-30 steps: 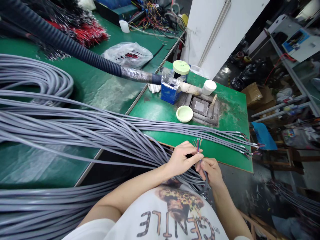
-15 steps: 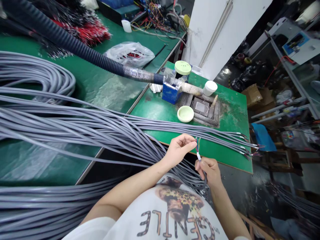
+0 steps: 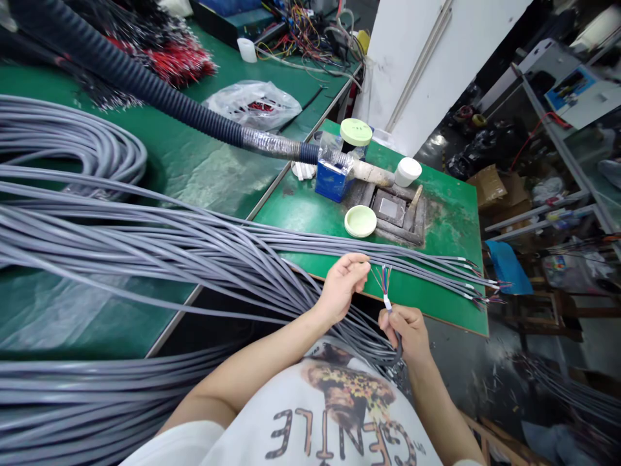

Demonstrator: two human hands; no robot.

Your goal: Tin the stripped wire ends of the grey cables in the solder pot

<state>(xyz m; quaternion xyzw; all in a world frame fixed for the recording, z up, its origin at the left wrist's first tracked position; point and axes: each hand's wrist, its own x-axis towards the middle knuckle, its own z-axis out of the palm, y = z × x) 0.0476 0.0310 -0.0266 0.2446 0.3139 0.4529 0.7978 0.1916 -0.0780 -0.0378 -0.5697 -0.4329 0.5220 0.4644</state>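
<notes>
In my right hand (image 3: pixel 405 331) is the end of a grey cable (image 3: pixel 398 349), gripped just below its white sleeve (image 3: pixel 387 302). Thin coloured wires (image 3: pixel 385 278) fan out above that sleeve. My left hand (image 3: pixel 345 285) is just left of the wires, its thumb and fingertips pinched together; whatever lies between them is too small to make out. Behind both hands, a bundle of grey cables (image 3: pixel 339 244) runs across the green table, with stripped, coloured wire ends (image 3: pixel 485 299) at the right.
A solder pot (image 3: pixel 389 207) is set into the green table (image 3: pixel 451 213). Around it are a pale open dish (image 3: pixel 360 221), a white cup (image 3: pixel 407 171), a green-lidded jar (image 3: pixel 356 132) and a blue box (image 3: pixel 332 180). A black corrugated hose (image 3: pixel 194 107) crosses above the table. Coiled cables (image 3: pixel 111 152) lie left.
My left hand has drawn back to the left, away from the coloured wires, which now spread wider. My right hand keeps its hold on the cable in nearly the same place.
</notes>
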